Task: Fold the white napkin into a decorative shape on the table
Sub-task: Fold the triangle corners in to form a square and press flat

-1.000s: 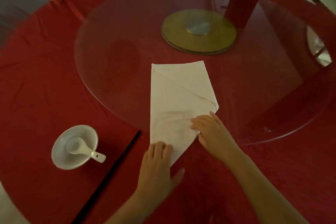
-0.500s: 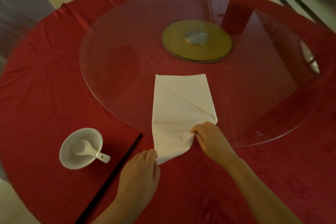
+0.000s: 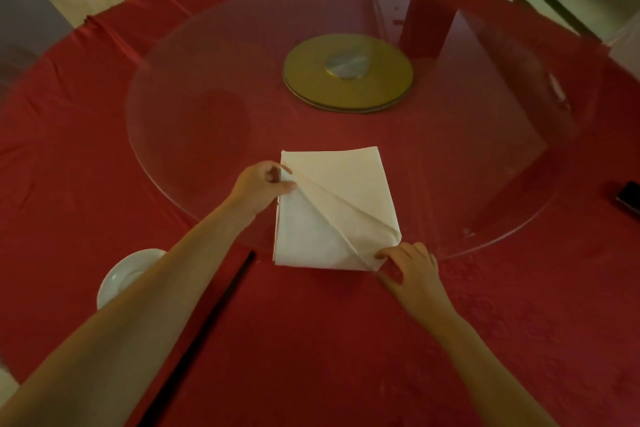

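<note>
The white napkin [image 3: 332, 215] lies as a folded rectangle across the near edge of the glass turntable [image 3: 207, 62], with a diagonal pleat running from its far left corner to its near right corner. My left hand [image 3: 259, 187] pinches the far left end of that pleat. My right hand [image 3: 412, 267] pinches the near right corner, fingers on the cloth. The napkin's near edge rests on the red tablecloth [image 3: 329, 340].
A white bowl [image 3: 121, 274] sits near left, partly hidden by my left forearm. A black chopstick [image 3: 221, 305] lies diagonally beside it. A gold disc [image 3: 348, 76] marks the turntable centre. A dark phone [image 3: 628, 196] lies at the right edge.
My left hand left the napkin's near left corner and went to its far left corner. The napkin's lower point has been opened out, so it now reads as a rectangle with a diagonal pleat.
</note>
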### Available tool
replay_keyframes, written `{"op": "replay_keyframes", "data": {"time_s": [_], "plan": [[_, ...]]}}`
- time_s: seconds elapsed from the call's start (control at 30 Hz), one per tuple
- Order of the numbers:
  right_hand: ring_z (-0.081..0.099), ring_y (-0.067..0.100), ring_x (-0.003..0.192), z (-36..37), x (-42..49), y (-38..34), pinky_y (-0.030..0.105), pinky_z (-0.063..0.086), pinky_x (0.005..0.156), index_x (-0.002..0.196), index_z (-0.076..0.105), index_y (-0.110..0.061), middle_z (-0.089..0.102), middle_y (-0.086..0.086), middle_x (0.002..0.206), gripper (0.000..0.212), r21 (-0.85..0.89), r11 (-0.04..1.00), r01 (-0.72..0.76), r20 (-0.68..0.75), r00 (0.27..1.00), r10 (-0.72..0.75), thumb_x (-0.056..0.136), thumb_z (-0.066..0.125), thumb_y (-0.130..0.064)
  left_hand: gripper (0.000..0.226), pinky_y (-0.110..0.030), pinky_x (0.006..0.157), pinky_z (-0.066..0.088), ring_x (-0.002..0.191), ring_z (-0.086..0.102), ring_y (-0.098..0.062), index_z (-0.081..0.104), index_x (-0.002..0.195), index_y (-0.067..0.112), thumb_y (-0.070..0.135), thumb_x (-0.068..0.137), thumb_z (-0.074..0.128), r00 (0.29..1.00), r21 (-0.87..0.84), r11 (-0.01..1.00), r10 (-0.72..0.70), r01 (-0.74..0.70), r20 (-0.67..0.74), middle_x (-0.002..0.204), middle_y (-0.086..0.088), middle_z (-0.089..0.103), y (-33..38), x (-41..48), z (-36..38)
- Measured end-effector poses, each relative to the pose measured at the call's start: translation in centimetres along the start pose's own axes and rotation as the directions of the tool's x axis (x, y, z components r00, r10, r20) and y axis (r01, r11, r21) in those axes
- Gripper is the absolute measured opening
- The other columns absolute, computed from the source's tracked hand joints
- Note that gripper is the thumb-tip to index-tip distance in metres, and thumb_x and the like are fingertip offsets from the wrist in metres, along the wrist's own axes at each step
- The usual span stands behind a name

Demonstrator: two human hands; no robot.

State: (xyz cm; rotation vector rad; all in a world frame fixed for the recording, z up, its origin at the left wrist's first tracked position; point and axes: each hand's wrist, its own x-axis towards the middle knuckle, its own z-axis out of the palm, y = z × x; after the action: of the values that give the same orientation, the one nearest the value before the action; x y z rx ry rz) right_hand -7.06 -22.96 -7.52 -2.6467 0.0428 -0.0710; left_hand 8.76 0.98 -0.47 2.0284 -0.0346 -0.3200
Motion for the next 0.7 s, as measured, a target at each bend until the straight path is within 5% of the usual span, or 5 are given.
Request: {"op": "replay_keyframes", "data": {"time_s": [0.1,0.27,0.47,0.57,0.7], "plan": [[0.039,0.014,0.097,0.9,0.6,-0.4,0.029,0.025,0.081,0.106,0.064,-0.024,0.055,-0.007,0.101,0.035,0.006,1.0,0.005,0.015,1.0,-0.005,0.075,0.07,-0.037,0.025,-0.021,0.056,0.047,0.072,0.058,-0.016,0.063,0.105,0.002,0.007,0.08,0.067,0.993,-0.175,0.979,-0.112,0.105,-0.029,0.085,-0.007,0.063,-0.6,3.1,0.5],[0.041,0.016,0.089,0.9,1.9,-0.2,0.031,0.029,0.074,0.084,0.067,-0.017,0.061,-0.005,0.09,0.013,0.141,0.985,-0.101,-0.139,0.983,0.121,0.078,0.071,-0.027,0.014,-0.015,0.036,0.035,0.033,0.042,-0.002,0.062,0.072,0.012,0.003,0.082,0.064,0.973,-0.274,0.947,-0.202,0.165,-0.112,0.062,-0.004,0.05,-2.0,5.9,1.1],[0.048,0.017,0.076,-0.1,3.3,0.3,0.042,0.044,0.076,0.082,0.067,-0.015,0.062,-0.008,0.075,0.005,0.204,0.966,-0.161,-0.165,0.967,0.196,0.081,0.067,-0.02,0.002,-0.012,0.034,0.041,0.048,0.047,-0.014,0.065,0.08,0.008,0.007,0.08,0.066,0.95,-0.157,0.973,-0.205,0.171,-0.236,0.07,-0.007,0.055,-3.3,7.4,2.0],[0.051,0.02,0.079,0.1,3.4,0.5,0.038,0.04,0.077,0.083,0.065,-0.016,0.062,-0.007,0.076,0.004,0.194,0.955,-0.223,-0.205,0.943,0.262,0.081,0.067,-0.019,0.014,-0.012,0.033,0.042,0.051,0.051,-0.012,0.068,0.094,0.008,0.011,0.08,0.067,0.934,-0.061,0.983,-0.182,0.171,-0.306,0.083,-0.005,0.06,-3.9,7.7,2.8],[0.048,0.021,0.087,0.2,3.1,0.8,0.032,0.029,0.075,0.086,0.064,-0.017,0.065,-0.004,0.084,0.009,0.124,0.955,-0.269,-0.273,0.916,0.294,0.081,0.067,-0.023,0.001,-0.023,0.049,0.042,0.062,0.056,-0.019,0.065,0.081,0.015,0.015,0.081,0.064,0.939,0.102,0.982,-0.115,0.156,-0.324,0.08,-0.004,0.062,-4.2,7.7,3.6]]}}
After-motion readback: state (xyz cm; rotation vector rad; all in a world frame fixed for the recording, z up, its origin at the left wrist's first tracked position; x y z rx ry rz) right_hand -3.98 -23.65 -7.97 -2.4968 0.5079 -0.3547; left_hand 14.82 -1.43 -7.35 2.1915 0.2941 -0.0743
